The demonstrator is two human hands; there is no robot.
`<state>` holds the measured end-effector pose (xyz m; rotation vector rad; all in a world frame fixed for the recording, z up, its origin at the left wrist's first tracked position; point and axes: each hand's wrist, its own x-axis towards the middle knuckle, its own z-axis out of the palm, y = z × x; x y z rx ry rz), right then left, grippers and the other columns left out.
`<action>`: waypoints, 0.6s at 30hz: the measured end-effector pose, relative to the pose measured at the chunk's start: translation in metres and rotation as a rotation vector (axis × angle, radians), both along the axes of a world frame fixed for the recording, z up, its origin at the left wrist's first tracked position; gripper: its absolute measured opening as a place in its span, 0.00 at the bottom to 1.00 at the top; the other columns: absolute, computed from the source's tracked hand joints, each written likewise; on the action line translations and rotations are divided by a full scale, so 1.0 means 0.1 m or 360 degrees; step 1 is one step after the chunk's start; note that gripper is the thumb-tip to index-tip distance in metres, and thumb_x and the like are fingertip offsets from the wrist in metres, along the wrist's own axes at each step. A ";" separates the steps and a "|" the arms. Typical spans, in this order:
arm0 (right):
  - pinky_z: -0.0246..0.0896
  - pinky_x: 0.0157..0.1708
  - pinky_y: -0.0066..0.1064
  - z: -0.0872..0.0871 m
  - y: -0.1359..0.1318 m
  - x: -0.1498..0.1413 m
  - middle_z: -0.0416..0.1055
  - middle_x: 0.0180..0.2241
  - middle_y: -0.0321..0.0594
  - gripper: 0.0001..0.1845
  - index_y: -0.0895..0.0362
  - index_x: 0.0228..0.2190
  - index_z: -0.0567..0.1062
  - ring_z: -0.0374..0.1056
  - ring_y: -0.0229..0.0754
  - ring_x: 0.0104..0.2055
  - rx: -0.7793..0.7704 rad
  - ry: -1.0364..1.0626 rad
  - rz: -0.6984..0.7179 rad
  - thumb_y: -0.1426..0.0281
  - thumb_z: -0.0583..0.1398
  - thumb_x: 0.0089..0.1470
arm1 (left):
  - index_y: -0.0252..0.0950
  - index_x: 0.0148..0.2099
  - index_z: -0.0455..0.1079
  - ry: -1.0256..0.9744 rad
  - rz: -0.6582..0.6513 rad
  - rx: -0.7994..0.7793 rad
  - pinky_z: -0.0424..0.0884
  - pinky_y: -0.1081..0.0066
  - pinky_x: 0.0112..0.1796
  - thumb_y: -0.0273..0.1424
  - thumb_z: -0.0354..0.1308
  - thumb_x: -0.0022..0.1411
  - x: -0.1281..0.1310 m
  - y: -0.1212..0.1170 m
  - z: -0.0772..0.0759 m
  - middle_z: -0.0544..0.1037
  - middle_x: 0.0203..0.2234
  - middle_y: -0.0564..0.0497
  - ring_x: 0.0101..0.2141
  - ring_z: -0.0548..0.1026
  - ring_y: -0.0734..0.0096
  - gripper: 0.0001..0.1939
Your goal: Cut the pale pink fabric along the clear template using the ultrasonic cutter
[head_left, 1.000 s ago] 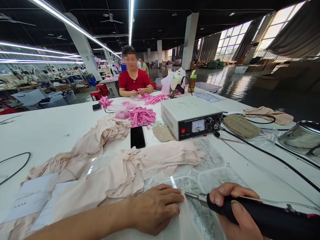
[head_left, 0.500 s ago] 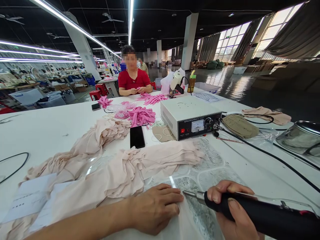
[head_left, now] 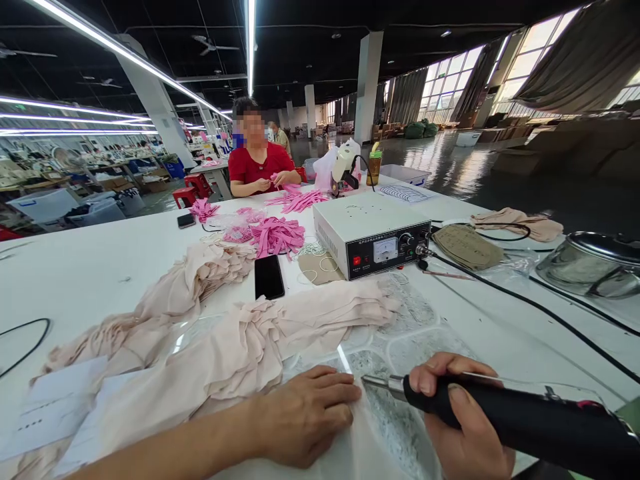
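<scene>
My right hand (head_left: pixel 463 417) is wrapped round the black handle of an ultrasonic cutter (head_left: pixel 530 417), a pen-like tool with a metal tip. The tip points left, close to the fingertips of my left hand (head_left: pixel 313 413). That hand lies palm down with its fingers flat, pressing a thin pale cloth (head_left: pixel 367 447) onto the patterned see-through mat (head_left: pixel 420 353). Whether the tip touches the cloth, I cannot tell. Just beyond my left hand lies a stack of beige cloth pieces (head_left: pixel 300 320), with a second heap of beige cloth (head_left: pixel 185 280) behind it.
A generator box (head_left: pixel 373 233) with a dial stands ahead, its black cable (head_left: pixel 520 307) running right. Nearby lie a phone (head_left: pixel 269 277), pink strips (head_left: pixel 277 237), paper labels (head_left: pixel 55 400) and a shiny metal pot (head_left: pixel 590 263). Across the table a person in red (head_left: pixel 260 167) handles pink strips.
The view has shifted slightly, so everything sits a little further left. My hands and the cutter keep about the same place on the cloth. The person opposite has moved their hands apart slightly.
</scene>
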<state>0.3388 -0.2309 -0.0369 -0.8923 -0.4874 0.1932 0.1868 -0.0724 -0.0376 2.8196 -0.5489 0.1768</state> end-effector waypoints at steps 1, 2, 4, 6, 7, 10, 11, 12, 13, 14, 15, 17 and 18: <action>0.66 0.24 0.35 0.00 -0.01 0.01 0.62 0.26 0.32 0.04 0.53 0.29 0.68 0.62 0.35 0.21 0.0002 0.0024 -0.0010 0.70 0.61 0.51 | 0.34 0.41 0.63 0.0015 0.0002 0.0001 0.58 0.62 0.59 0.26 0.52 0.63 0.00 0.00 0.01 0.69 0.57 0.44 0.59 0.65 0.60 0.03; 0.65 0.24 0.35 0.01 -0.02 0.01 0.62 0.26 0.32 0.04 0.53 0.29 0.68 0.62 0.35 0.21 0.0008 0.0044 -0.0015 0.69 0.61 0.51 | 0.35 0.41 0.63 0.0025 0.0002 -0.0001 0.57 0.62 0.59 0.26 0.52 0.63 0.00 -0.01 0.01 0.69 0.57 0.43 0.59 0.65 0.61 0.04; 0.65 0.24 0.34 0.01 -0.03 0.02 0.62 0.26 0.32 0.04 0.53 0.28 0.68 0.62 0.35 0.21 0.0021 0.0071 -0.0007 0.69 0.61 0.51 | 0.35 0.41 0.63 0.0032 -0.0004 -0.0010 0.57 0.63 0.60 0.25 0.52 0.63 0.00 -0.02 0.03 0.69 0.56 0.43 0.59 0.65 0.61 0.04; 0.64 0.24 0.34 0.00 -0.04 0.03 0.62 0.26 0.32 0.04 0.53 0.28 0.68 0.62 0.34 0.21 0.0036 0.0085 0.0009 0.69 0.61 0.50 | 0.34 0.41 0.63 0.0020 -0.0004 -0.0008 0.57 0.64 0.60 0.25 0.52 0.63 0.01 -0.02 0.04 0.69 0.56 0.44 0.59 0.64 0.62 0.04; 0.64 0.23 0.33 0.00 -0.04 0.03 0.62 0.26 0.32 0.04 0.53 0.28 0.68 0.62 0.34 0.21 0.0044 0.0087 0.0016 0.69 0.61 0.50 | 0.34 0.41 0.63 0.0011 -0.0003 -0.0001 0.57 0.64 0.60 0.24 0.52 0.63 0.01 -0.03 0.05 0.69 0.56 0.44 0.59 0.64 0.62 0.04; 0.64 0.23 0.32 -0.02 -0.04 0.02 0.63 0.26 0.33 0.05 0.53 0.28 0.69 0.62 0.34 0.21 0.0068 0.0083 0.0035 0.68 0.61 0.50 | 0.34 0.42 0.63 -0.0025 0.0005 0.0026 0.56 0.64 0.60 0.24 0.51 0.63 0.01 -0.03 0.06 0.70 0.56 0.44 0.60 0.62 0.63 0.04; 0.64 0.23 0.31 -0.02 -0.03 0.02 0.63 0.26 0.33 0.05 0.54 0.28 0.69 0.62 0.34 0.21 0.0074 0.0082 0.0040 0.67 0.61 0.50 | 0.34 0.42 0.63 -0.0038 0.0005 0.0032 0.55 0.64 0.60 0.23 0.51 0.63 0.01 -0.03 0.06 0.70 0.56 0.45 0.61 0.62 0.63 0.05; 0.64 0.23 0.31 -0.02 -0.03 0.02 0.63 0.26 0.33 0.05 0.54 0.28 0.69 0.62 0.34 0.21 0.0077 0.0086 0.0048 0.68 0.61 0.50 | 0.34 0.42 0.63 -0.0053 0.0002 0.0036 0.55 0.64 0.61 0.23 0.51 0.63 0.01 -0.03 0.06 0.70 0.56 0.45 0.61 0.62 0.63 0.05; 0.64 0.23 0.31 -0.02 -0.02 0.02 0.63 0.26 0.33 0.05 0.54 0.28 0.69 0.62 0.34 0.21 0.0077 0.0091 0.0055 0.68 0.61 0.50 | 0.34 0.42 0.64 -0.0069 -0.0003 0.0038 0.54 0.64 0.61 0.23 0.51 0.63 0.01 -0.03 0.06 0.70 0.56 0.45 0.61 0.61 0.63 0.05; 0.64 0.24 0.31 -0.02 -0.02 0.03 0.63 0.27 0.33 0.04 0.54 0.29 0.69 0.62 0.34 0.21 0.0077 0.0097 0.0063 0.68 0.61 0.50 | 0.34 0.43 0.64 -0.0078 -0.0013 0.0039 0.54 0.64 0.61 0.23 0.51 0.63 0.01 -0.03 0.05 0.71 0.56 0.45 0.61 0.61 0.63 0.06; 0.65 0.24 0.31 -0.02 -0.01 0.03 0.64 0.27 0.33 0.04 0.53 0.29 0.69 0.62 0.34 0.22 0.0078 0.0101 0.0069 0.69 0.61 0.50 | 0.34 0.43 0.64 -0.0085 -0.0026 0.0039 0.53 0.64 0.61 0.23 0.51 0.63 0.01 -0.03 0.05 0.71 0.56 0.46 0.61 0.61 0.63 0.07; 0.65 0.24 0.31 -0.03 -0.01 0.03 0.64 0.27 0.33 0.04 0.53 0.30 0.69 0.63 0.34 0.22 0.0088 0.0100 0.0080 0.69 0.61 0.50 | 0.34 0.44 0.64 -0.0092 -0.0055 0.0035 0.53 0.63 0.62 0.23 0.52 0.62 0.01 -0.03 0.05 0.71 0.56 0.46 0.61 0.61 0.63 0.08; 0.65 0.25 0.31 -0.03 -0.01 0.03 0.64 0.28 0.33 0.04 0.53 0.30 0.69 0.63 0.34 0.22 0.0096 0.0096 0.0082 0.69 0.61 0.51 | 0.34 0.45 0.64 -0.0097 -0.0068 0.0029 0.53 0.64 0.62 0.23 0.52 0.62 0.02 -0.03 0.04 0.71 0.56 0.46 0.61 0.61 0.63 0.08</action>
